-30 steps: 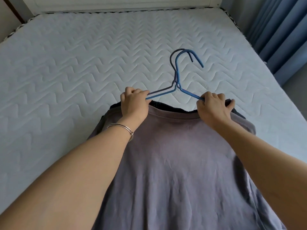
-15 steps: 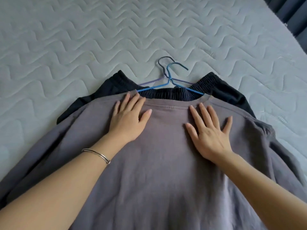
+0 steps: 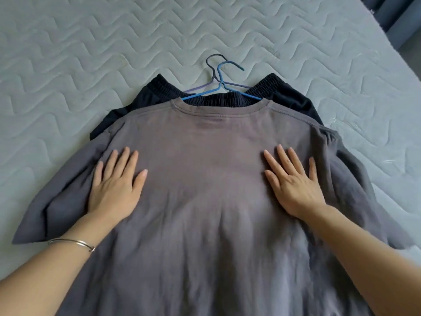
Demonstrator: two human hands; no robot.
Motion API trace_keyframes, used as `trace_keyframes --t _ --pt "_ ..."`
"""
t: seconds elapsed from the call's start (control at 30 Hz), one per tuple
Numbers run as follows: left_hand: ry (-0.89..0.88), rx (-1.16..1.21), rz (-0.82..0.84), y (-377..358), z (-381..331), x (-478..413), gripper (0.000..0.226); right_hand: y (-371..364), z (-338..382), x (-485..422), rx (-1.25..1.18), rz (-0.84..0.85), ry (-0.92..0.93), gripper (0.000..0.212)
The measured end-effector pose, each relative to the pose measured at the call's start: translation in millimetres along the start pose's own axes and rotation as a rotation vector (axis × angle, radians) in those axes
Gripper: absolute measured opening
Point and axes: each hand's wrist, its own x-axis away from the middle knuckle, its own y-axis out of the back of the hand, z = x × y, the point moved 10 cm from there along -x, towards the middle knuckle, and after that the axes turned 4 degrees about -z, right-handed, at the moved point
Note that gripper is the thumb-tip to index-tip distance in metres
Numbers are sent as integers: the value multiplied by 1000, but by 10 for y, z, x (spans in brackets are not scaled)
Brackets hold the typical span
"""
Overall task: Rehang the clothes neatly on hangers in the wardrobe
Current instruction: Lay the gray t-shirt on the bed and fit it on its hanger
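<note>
A grey T-shirt lies flat on the bed, its collar pointing away from me. Under it lies a dark garment with an elastic waistband. A blue hanger sits inside the shirt's collar, its hook sticking out on the mattress. A purple-grey hanger lies just behind it, in the dark garment. My left hand presses flat on the shirt's left chest, fingers straight. My right hand presses flat on the right chest, fingers spread.
The quilted pale mattress stretches all round the clothes. Its right edge runs down the frame's right side, with blue curtains beyond it at the top right corner.
A second ago both hands gripped the blue hanger's arms at the collar. They let go, laid flat on the shirt, and have slid down from the collar towards me and apart.
</note>
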Motion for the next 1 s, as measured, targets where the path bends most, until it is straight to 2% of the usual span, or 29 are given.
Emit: trace_keyframes --t 0.17,0.37,0.43,0.53,0.6,0.63,0.7,0.73,0.8,0.83,0.87,0.9,0.93,1.0 --pt "97 148 21 -93 157 1077 83 -318 -106 1251 -82 -10 -14 73" --pt "161 106 274 -387 282 2641 95 -614 -101 2819 -104 17 -123 61" --pt "260 126 279 -355 498 3094 103 -712 -218 3273 -120 71 -233 69" --pt "588 310 230 -247 920 3613 138 -707 -414 3818 -174 83 -435 80" --pt "672 364 201 -164 1075 3798 145 -720 -521 4064 -226 69 -505 81" --pt "679 352 198 -124 1147 3842 135 -724 -542 4154 -256 52 -490 78" --pt "758 333 246 -101 1322 3925 94 -703 -639 4320 -344 -61 -530 71" --pt "794 357 288 -127 1397 3960 75 -675 -685 4413 -426 -96 -616 67" --pt "812 399 375 -222 1543 4046 50 -709 -733 4613 -582 -30 -832 59" --pt "797 417 406 -258 1611 4100 39 -736 -755 4735 -630 -5 -916 45" --pt "783 430 428 -274 1673 4161 33 -738 -750 4863 -628 32 -969 24" --pt "776 433 440 -284 1734 4232 31 -773 -756 4977 -619 57 -1003 19" --pt "772 435 448 -282 1787 4308 31 -781 -761 5105 -617 49 -1048 29" --pt "763 431 450 -275 1886 4433 32 -730 -746 5294 -635 -19 -1097 28"
